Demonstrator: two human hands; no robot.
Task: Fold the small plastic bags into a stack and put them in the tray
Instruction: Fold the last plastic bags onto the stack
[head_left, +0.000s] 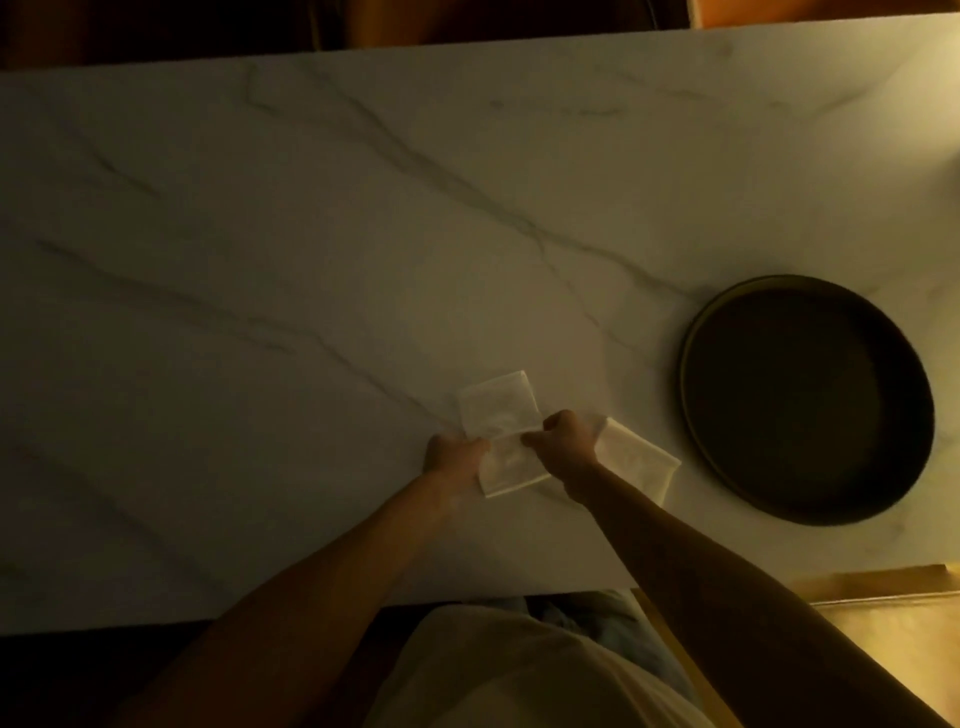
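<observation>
Bags of thin plastic lie near the desk's front edge, left hand and right hand each pinching one. The slippery film could spring open once released. The dark round tray waits empty, right.

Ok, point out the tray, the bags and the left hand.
tray (693, 338), head view, left rim.
bags (498, 402), head view, top sheet.
left hand (454, 454), head view, back of hand.

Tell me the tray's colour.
The tray is dark brown to black, round and plain, shown best in the head view.
</observation>
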